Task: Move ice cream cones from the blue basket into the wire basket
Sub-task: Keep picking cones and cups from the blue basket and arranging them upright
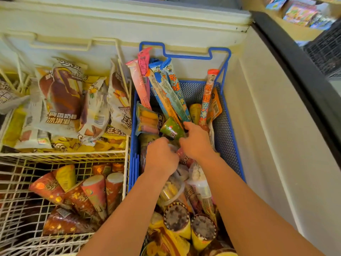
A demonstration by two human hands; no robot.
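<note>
The blue basket (227, 126) fills the right half of the freezer, packed with wrapped cones, cups and long ice pops. Both my hands reach into its middle. My left hand (160, 157) is curled down among the wrappers; what it grips is hidden under the fingers. My right hand (196, 140) closes around a green-wrapped cone (170, 128) lying across the pile. Two yellow cones with dark tops (190, 225) stand at the basket's near end. The white wire basket (22, 182) at the lower left holds several orange and brown wrapped cones (83, 194).
A second white wire basket (64, 153) at the upper left is full of bagged ice cream bars. Tall ice pops (166, 89) lean against the blue basket's far wall. The freezer's white wall (267, 117) and dark frame (299, 71) run along the right.
</note>
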